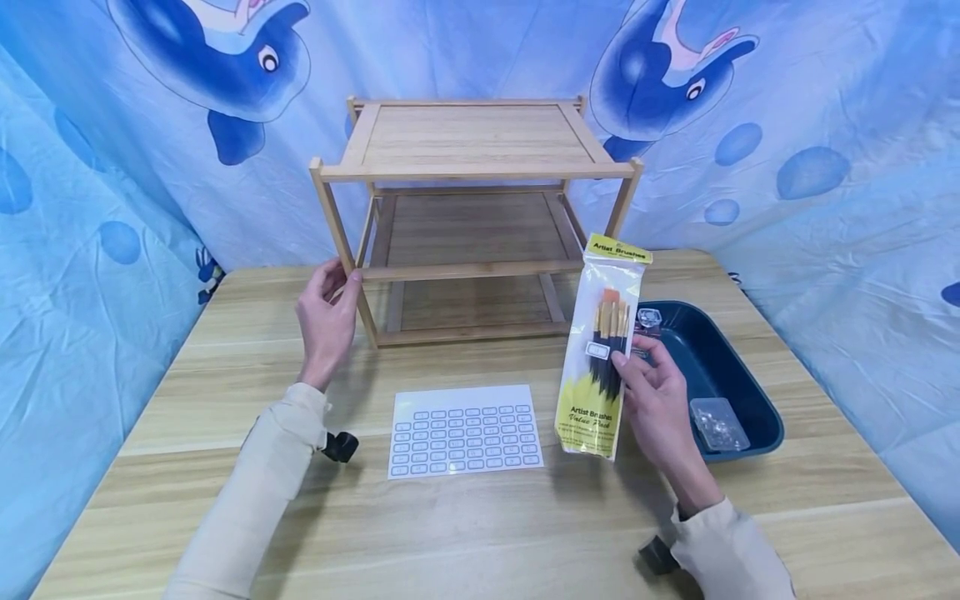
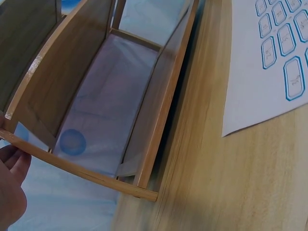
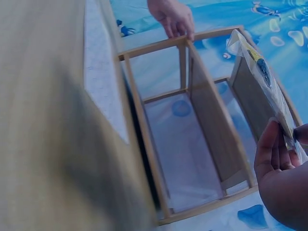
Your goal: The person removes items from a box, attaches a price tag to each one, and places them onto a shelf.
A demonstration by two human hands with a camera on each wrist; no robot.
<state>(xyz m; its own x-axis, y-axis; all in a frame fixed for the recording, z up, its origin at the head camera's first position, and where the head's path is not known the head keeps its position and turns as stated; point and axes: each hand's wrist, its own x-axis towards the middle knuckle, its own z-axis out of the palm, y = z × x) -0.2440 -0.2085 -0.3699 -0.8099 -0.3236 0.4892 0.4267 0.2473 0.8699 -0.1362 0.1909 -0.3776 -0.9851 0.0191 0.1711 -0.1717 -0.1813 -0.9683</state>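
The left hand (image 1: 327,321) grips the left front post (image 1: 335,221) of the wooden shelf (image 1: 480,133); a light, steady hold suits it. Before the shelf lies a label sheet (image 1: 467,432). At the shelf's right front, the brush packet (image 1: 596,372), pinched along its edge by the right hand (image 1: 660,396), is best kept unbent.

The pale wood-grained tabletop (image 1: 465,533) carries a three-tier wooden shelf (image 1: 480,137) at the far middle, a white sheet of blue-framed labels (image 1: 465,433) nearer, and a dark blue tray (image 1: 697,354) at right.
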